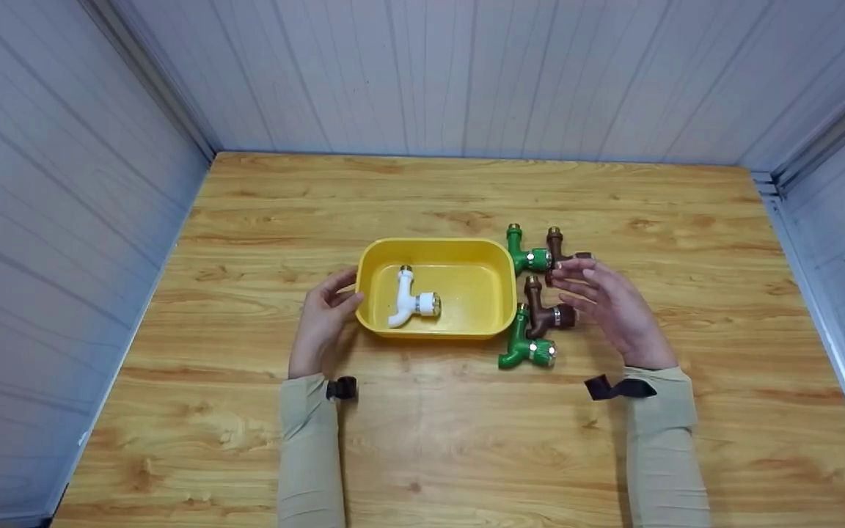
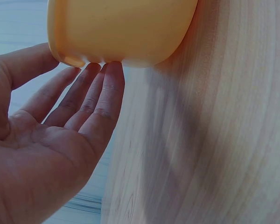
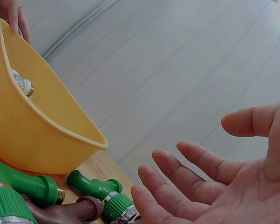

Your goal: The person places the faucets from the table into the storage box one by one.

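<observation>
A yellow plastic bin (image 1: pixel 437 336) stands on the table with a white tap (image 1: pixel 406 301) lying inside it. My left hand (image 1: pixel 323 315) grips the bin's left end, its thumb at the rim and fingertips against the outer wall. To the right of the bin lie a green tap (image 1: pixel 516 249) and a brown tap (image 1: pixel 556 246) at the back, with another brown tap (image 1: pixel 536 304) and green tap (image 1: pixel 519 345) in front. Over the right side of these taps hovers my right hand (image 1: pixel 617 308), fingers spread and holding nothing. It partly hides the back brown tap.
The wood-grain table (image 1: pixel 422 440) meets pale panel walls (image 1: pixel 430 81) at its back and sides. A dark strap (image 1: pixel 620 387) hangs at the right wrist, and another strap (image 1: pixel 342 387) is at the left wrist.
</observation>
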The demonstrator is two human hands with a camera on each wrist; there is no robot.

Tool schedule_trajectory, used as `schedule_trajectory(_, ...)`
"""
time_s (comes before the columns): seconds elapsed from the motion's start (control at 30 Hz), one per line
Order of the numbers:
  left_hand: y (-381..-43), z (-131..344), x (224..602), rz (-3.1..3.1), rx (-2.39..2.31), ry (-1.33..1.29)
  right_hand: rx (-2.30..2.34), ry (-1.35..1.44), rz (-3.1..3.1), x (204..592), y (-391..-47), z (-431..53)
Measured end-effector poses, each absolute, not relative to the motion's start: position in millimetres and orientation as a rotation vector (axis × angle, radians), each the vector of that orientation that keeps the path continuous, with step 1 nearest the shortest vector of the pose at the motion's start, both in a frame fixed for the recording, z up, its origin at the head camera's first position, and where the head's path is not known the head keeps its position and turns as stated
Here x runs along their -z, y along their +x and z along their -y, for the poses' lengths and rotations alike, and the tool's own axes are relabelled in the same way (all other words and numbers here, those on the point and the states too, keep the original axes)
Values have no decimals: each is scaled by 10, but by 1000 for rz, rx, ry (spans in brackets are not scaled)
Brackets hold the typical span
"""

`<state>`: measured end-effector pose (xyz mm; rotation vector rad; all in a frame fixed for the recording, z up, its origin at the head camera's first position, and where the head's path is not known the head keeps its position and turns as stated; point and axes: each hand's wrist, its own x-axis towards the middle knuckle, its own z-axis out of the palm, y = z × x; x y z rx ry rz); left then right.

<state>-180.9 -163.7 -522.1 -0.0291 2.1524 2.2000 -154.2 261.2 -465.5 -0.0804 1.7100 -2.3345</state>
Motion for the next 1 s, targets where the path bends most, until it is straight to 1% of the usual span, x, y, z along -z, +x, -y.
schedule_trajectory(0.53, -1807, 1624, 5230, -2150, -2216, -30, 2350, -73, -1713, 4709, -1517, -2717)
schedule_trajectory(1.0, -1806, 1631, 5228, -2199, -2186, -22, 2350, -5, -1730, 4788, -1514, -2820)
